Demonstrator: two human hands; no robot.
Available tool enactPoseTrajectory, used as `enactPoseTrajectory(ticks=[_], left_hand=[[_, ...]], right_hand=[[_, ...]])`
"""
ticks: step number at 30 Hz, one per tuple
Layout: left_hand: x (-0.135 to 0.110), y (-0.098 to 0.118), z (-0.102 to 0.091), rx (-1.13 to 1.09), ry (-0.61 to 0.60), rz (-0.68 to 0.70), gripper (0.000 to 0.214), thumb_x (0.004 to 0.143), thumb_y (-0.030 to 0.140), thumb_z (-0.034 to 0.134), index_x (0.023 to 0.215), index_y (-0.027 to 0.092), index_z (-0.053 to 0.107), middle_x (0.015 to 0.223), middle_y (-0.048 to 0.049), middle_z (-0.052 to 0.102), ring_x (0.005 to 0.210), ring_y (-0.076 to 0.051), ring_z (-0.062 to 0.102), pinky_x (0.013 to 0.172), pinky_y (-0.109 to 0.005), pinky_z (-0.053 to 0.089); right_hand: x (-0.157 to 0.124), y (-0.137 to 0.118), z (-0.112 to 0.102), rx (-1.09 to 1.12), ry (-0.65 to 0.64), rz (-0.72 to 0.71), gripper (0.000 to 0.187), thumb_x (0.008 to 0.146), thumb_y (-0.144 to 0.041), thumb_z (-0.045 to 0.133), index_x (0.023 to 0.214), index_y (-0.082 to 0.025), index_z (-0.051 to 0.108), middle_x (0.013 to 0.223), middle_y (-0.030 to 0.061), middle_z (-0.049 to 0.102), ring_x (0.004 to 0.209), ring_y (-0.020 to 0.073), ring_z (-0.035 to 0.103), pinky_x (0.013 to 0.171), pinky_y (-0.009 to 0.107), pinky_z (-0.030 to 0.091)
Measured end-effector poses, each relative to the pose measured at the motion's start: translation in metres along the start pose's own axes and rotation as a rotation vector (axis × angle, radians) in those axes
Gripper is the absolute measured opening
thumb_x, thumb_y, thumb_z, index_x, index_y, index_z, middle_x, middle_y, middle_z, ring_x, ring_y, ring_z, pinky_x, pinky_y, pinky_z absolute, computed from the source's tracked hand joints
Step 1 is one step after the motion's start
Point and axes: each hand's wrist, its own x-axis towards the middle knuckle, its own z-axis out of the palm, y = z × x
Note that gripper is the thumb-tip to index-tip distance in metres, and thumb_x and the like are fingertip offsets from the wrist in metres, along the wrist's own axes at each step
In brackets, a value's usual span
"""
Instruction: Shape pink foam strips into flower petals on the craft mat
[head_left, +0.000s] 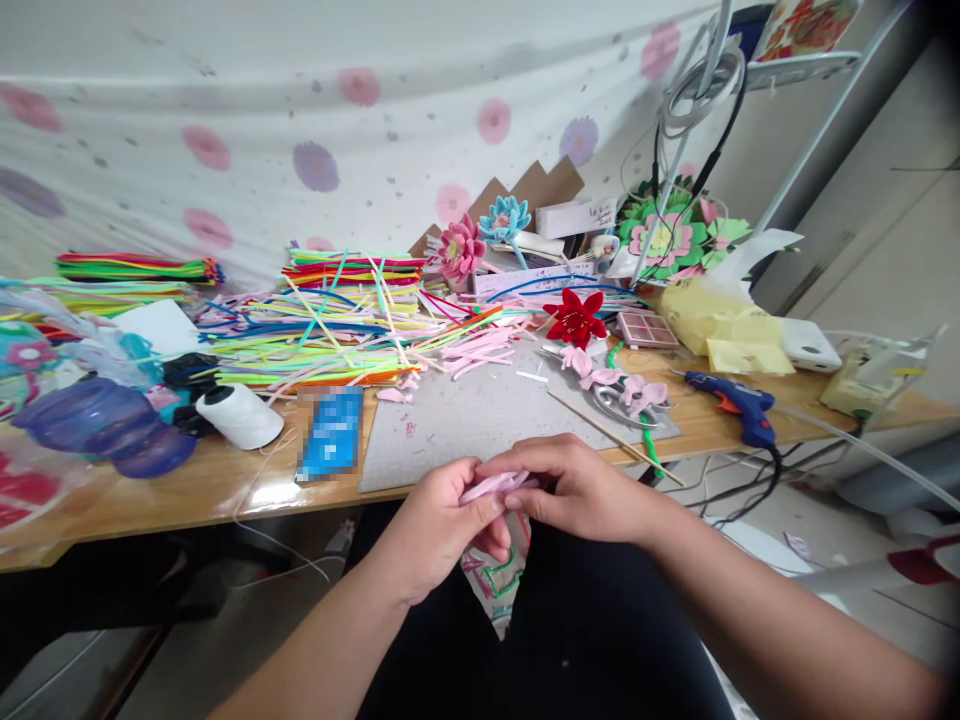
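Pale pink pipe cleaners (493, 486) are pinched between my two hands, just in front of the table edge and above my lap. My left hand (457, 515) is closed on one end, thumb on top. From the other side my right hand (574, 485) grips them, its fingers bent over and partly hiding them. Beyond my hands lies a grey cutting mat (450, 420). Small pink pipe cleaner petals (600, 378) sit on its right part, by scissors (619, 408) and a thin wooden stick (600, 418).
Bundles of coloured pipe cleaners (322, 345) cover the back left. A white thread spool (240, 415) and a blue packet (330, 435) stand left of the mat. To the right lies a blue glue gun (739, 400) with a trailing cord. A red flower (576, 318) lies behind the petals.
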Motion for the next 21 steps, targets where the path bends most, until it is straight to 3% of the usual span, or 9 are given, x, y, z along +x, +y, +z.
enactPoseTrajectory(ticks=[4, 8, 12, 15, 21], left_hand=[[0.001, -0.001, 0.001, -0.064, -0.013, -0.005, 0.024, 0.078, 0.034, 0.063, 0.085, 0.013, 0.053, 0.057, -0.0014, 0.063, 0.050, -0.013, 0.060, 0.052, -0.024, 0.048], [0.000, 0.001, 0.000, -0.175, -0.106, -0.024, 0.026, 0.079, 0.033, 0.063, 0.091, 0.012, 0.055, 0.064, -0.0056, 0.067, 0.055, -0.015, 0.064, 0.055, -0.025, 0.051], [-0.001, 0.008, -0.004, -0.189, -0.140, -0.049, 0.034, 0.083, 0.043, 0.055, 0.095, 0.012, 0.058, 0.072, -0.0107, 0.070, 0.059, -0.017, 0.066, 0.059, -0.030, 0.052], [0.000, 0.016, -0.009, -0.103, -0.112, -0.015, 0.038, 0.080, 0.048, 0.057, 0.087, 0.011, 0.062, 0.075, -0.0120, 0.072, 0.064, -0.019, 0.067, 0.063, -0.030, 0.052], [0.003, 0.028, -0.013, -0.006, 0.008, 0.017, 0.022, 0.079, 0.033, 0.062, 0.079, 0.011, 0.064, 0.066, -0.0060, 0.070, 0.061, -0.014, 0.065, 0.059, -0.023, 0.049]], right_hand=[[0.002, -0.001, 0.000, 0.031, 0.017, 0.033, 0.026, 0.085, -0.015, 0.054, 0.109, -0.016, 0.064, 0.089, 0.0040, 0.069, 0.077, 0.0105, 0.063, 0.068, 0.020, 0.047], [0.006, -0.003, -0.005, 0.049, -0.038, 0.067, 0.030, 0.083, -0.010, 0.052, 0.111, -0.016, 0.062, 0.093, 0.0039, 0.069, 0.078, 0.0109, 0.063, 0.070, 0.022, 0.048], [0.012, -0.008, -0.012, -0.019, -0.068, 0.068, 0.034, 0.078, -0.004, 0.052, 0.109, -0.015, 0.062, 0.086, 0.0019, 0.069, 0.073, 0.0103, 0.062, 0.067, 0.021, 0.048], [0.017, -0.015, -0.016, -0.070, -0.101, 0.068, 0.034, 0.075, -0.002, 0.052, 0.104, -0.014, 0.064, 0.084, 0.0016, 0.069, 0.071, 0.0096, 0.061, 0.065, 0.019, 0.047], [0.023, -0.019, -0.018, -0.121, -0.048, 0.046, 0.039, 0.074, -0.003, 0.054, 0.111, -0.017, 0.057, 0.086, 0.0007, 0.065, 0.068, 0.0085, 0.058, 0.062, 0.019, 0.045]])
